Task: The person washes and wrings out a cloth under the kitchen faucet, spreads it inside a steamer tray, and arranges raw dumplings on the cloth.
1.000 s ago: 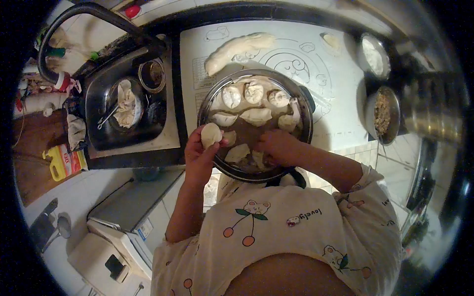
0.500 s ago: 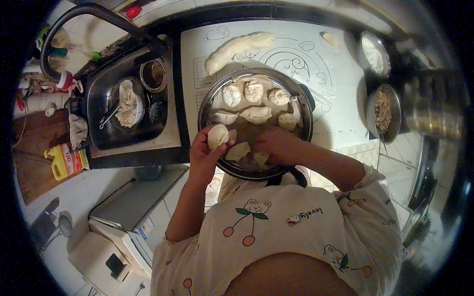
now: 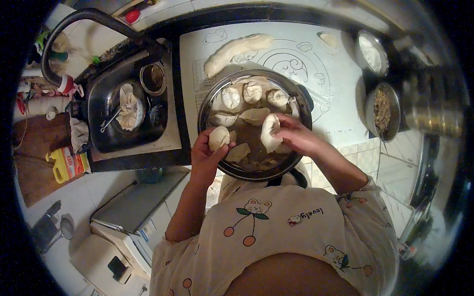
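Observation:
A round dark pan [image 3: 203, 106] sits at the edge of the counter, with several white dough dumplings and buns inside. My left hand [image 3: 203, 152] is closed around a plump dumpling [image 3: 218, 137] over the pan's left side. In my right hand [image 3: 299, 139], a long folded dumpling [image 3: 269, 132] is pinched upright above the pan's right half. Along the far side of the pan lie round pleated buns [image 3: 252, 92], and a crescent dumpling [image 3: 255, 116] rests in its middle. Another pale dough piece [image 3: 238, 153] lies near the front.
Behind the pan, a long dough roll [image 3: 237, 52] lies on a printed white mat [image 3: 340, 111]. To the right stand a bowl of white flour [image 3: 371, 54] and a metal bowl of chopped filling [image 3: 382, 109]. A black sink [image 3: 98, 133] with a curved faucet [image 3: 54, 29] is at left.
My right hand has come up out of the pan and moved right, lifting a long dumpling. The left hand keeps its dumpling in nearly the same place.

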`<state>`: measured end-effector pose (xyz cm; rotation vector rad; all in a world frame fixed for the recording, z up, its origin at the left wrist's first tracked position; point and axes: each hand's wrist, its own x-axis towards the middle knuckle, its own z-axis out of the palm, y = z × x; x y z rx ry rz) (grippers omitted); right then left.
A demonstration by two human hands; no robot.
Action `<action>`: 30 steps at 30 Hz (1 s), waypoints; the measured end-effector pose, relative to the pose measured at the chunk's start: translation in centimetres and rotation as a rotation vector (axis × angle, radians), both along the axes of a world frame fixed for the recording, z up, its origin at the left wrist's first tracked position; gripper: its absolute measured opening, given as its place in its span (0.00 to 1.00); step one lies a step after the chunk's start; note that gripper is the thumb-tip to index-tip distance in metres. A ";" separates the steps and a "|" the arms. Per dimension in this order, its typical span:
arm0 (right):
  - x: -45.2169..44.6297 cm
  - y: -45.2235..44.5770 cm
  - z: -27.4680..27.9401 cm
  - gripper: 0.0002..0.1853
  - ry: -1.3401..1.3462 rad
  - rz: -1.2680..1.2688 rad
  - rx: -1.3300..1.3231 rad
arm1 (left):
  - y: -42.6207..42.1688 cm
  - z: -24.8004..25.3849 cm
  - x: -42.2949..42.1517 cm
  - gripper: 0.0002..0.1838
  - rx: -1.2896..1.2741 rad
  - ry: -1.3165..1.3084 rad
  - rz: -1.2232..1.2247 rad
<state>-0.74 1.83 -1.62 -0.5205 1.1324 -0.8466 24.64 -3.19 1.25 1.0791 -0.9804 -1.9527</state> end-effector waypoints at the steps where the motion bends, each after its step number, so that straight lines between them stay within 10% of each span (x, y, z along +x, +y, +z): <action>1: 0.0 0.2 -0.6 0.28 0.076 -0.029 0.002 | 0.0 0.1 0.0 0.22 0.000 -0.007 -0.005; 6: 1.6 -0.2 0.0 0.23 0.414 -0.044 0.143 | 0.4 0.3 -0.2 0.22 -0.003 -0.090 -0.018; 9: 2.8 0.1 1.5 0.19 -0.022 -0.247 0.299 | 0.6 -0.2 -0.1 0.23 -0.003 -0.089 -0.012; 15: 4.5 -0.5 -0.5 0.14 -0.084 -0.265 0.484 | 0.8 -0.3 -0.2 0.23 -0.001 -0.107 -0.045; 30: 2.6 0.4 4.3 0.29 0.526 0.110 0.124 | 0.9 -0.3 -1.3 0.22 -0.257 -0.416 -0.342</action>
